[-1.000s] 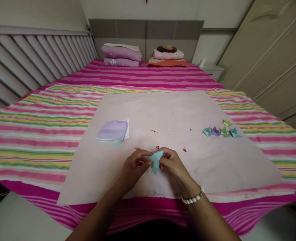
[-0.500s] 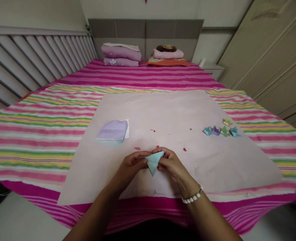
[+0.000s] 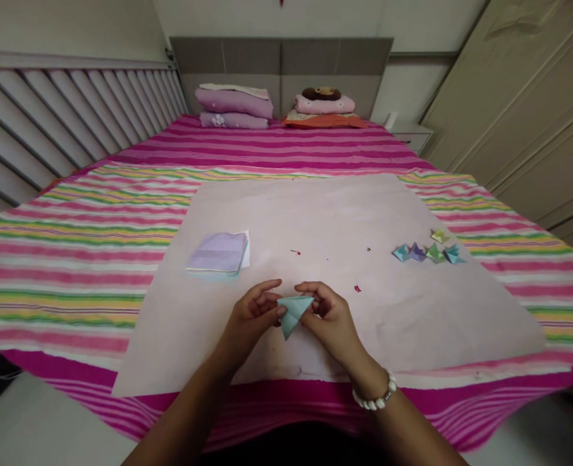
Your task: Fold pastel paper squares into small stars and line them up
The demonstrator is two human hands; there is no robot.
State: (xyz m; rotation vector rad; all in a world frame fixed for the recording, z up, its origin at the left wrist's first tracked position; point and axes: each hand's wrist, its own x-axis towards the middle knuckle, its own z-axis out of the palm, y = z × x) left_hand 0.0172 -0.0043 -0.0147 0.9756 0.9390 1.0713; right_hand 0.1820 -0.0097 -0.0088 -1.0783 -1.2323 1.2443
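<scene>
A light-blue sheet of origami paper (image 3: 295,311), folded into a triangle with its point downward, is held between my two hands above the pale paper mat (image 3: 286,220). My left hand (image 3: 256,312) pinches its left corner with the thumb on the near side, the index finger lifted. My right hand (image 3: 332,317) grips the right corner, its thumb against the lower edge. A white beaded bracelet (image 3: 376,396) circles my right wrist.
Left of my hands lies a stack of coloured paper squares (image 3: 218,252), lilac on top. Several small folded paper pieces (image 3: 434,252) sit at the right. Red scraps (image 3: 357,288) dot the mat, which lies on a striped bedspread (image 3: 73,259).
The folded paper has shifted slightly left and tilted, its point swinging left. My left index finger has lifted off its top edge, and my right thumb has come to the near side.
</scene>
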